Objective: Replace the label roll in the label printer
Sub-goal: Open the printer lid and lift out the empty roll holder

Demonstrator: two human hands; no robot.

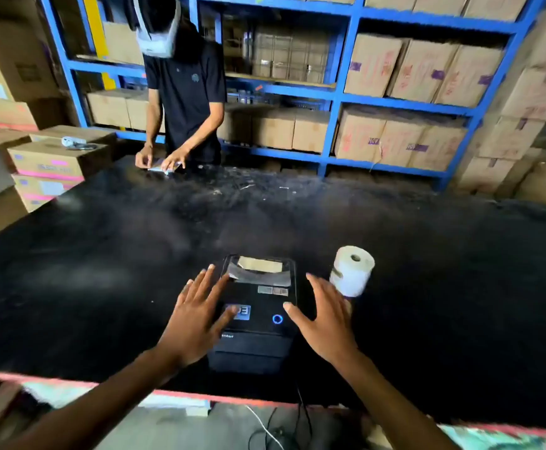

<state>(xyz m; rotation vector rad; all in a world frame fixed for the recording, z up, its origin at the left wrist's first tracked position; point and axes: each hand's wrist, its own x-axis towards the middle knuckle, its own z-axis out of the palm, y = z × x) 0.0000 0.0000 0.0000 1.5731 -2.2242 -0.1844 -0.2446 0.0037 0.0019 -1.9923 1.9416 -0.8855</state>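
A black label printer (258, 332) sits near the front edge of the black table (103, 271), lid down, with a clear window at its back and a blue ring light on top. To its right a white label roll (351, 271) stands on end. My left hand (197, 316) hovers over the printer's left side with fingers spread, thumb over the top panel. Beside the printer's right side, fingers apart, my right hand (327, 319) partly covers the roll's lower left. Neither hand holds anything.
Another person (180, 102) stands at the table's far edge handling small papers (164, 168). Cardboard boxes (47, 164) are stacked at the left. Blue shelving (340, 95) full of boxes lines the back. Cables (275, 427) hang below the front edge.
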